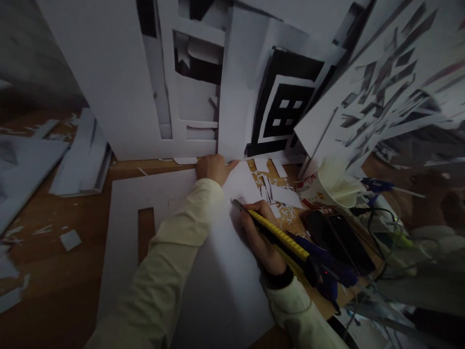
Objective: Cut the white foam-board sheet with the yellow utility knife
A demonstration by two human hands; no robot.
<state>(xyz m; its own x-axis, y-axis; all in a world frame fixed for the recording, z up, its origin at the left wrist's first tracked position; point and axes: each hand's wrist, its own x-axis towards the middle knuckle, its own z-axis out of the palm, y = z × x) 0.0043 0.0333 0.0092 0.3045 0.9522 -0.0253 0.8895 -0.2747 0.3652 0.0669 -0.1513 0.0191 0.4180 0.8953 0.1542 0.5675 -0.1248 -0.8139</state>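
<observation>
My left hand (213, 168) presses down at the far edge of a large white board (232, 271). Its thumb is spread out to the right along that edge, while the other fingers are mostly hidden past the knuckles. A yellow and black utility knife (279, 236) is gripped in my right hand (259, 237). The exposed blade points up and left, its tip over or against the board; contact is hard to tell. Toward the board's left side, a rectangular cut-out (146, 230) shows the wooden table, partly covered by my left sleeve.
White panels with window-like openings (198, 82) stand behind the board. Paper scraps (285, 195), a paper cup (327, 189), phones (348, 240) and a blue glue gun (327, 266) with cables lie right. More white pieces (83, 160) sit left. Another person's hand (428, 194) is dimly visible right.
</observation>
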